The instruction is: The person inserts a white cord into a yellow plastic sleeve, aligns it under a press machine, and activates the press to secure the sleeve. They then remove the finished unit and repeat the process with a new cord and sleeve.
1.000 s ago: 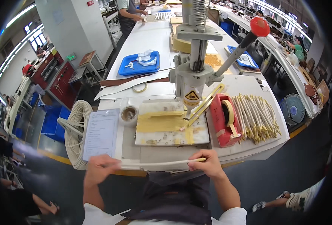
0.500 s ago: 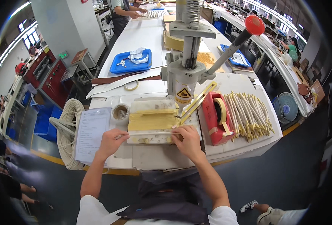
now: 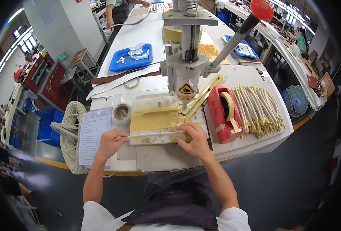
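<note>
The left hand (image 3: 112,144) and right hand (image 3: 196,141) pinch a pale cord (image 3: 152,134), held lengthwise over the front of a white block (image 3: 155,102). Yellow-tipped cords (image 3: 256,111) lie piled at right, apparently finished; this one seems in progress, its ends obscured.

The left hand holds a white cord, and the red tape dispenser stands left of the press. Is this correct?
Not quite: the head view shows the red tape dispenser right of the press. The left hand does hold a white cord.
</note>
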`<state>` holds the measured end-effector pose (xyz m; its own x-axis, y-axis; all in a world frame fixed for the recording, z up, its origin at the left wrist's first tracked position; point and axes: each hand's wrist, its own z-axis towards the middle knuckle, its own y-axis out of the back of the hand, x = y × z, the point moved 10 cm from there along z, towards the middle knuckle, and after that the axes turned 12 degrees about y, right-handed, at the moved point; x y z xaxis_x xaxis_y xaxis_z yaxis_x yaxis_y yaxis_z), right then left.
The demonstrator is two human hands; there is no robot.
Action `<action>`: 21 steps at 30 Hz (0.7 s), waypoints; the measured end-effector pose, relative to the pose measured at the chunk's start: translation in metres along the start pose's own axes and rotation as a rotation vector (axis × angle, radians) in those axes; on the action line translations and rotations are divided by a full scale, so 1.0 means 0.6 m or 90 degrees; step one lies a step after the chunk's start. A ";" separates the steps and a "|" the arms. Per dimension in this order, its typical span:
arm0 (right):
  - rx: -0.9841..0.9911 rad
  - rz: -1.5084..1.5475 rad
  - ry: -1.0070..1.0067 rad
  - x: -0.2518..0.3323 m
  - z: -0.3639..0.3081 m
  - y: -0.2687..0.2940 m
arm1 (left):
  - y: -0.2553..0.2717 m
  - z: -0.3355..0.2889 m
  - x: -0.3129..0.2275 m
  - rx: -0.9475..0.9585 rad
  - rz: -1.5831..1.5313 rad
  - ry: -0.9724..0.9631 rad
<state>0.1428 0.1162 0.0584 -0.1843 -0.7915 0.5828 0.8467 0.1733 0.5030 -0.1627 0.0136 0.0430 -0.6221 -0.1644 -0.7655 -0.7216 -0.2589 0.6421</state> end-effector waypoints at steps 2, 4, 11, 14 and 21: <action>-0.005 0.006 0.003 -0.007 -0.005 -0.001 | 0.001 0.000 0.000 0.000 0.004 0.003; -0.035 -0.027 0.016 -0.015 -0.011 -0.001 | 0.002 0.000 0.001 0.000 0.000 0.009; -0.062 -0.065 0.019 -0.009 -0.006 0.006 | 0.000 0.003 0.012 0.015 0.002 0.021; -0.047 -0.070 0.008 -0.015 -0.008 0.006 | -0.004 0.008 0.015 0.026 -0.007 0.029; -0.028 -0.040 -0.062 -0.032 -0.006 0.000 | -0.003 0.014 0.023 0.012 0.010 -0.020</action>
<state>0.1483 0.1291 0.0448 -0.2840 -0.7389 0.6111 0.8528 0.0967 0.5133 -0.1729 0.0195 0.0316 -0.6421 -0.1379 -0.7542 -0.7176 -0.2381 0.6545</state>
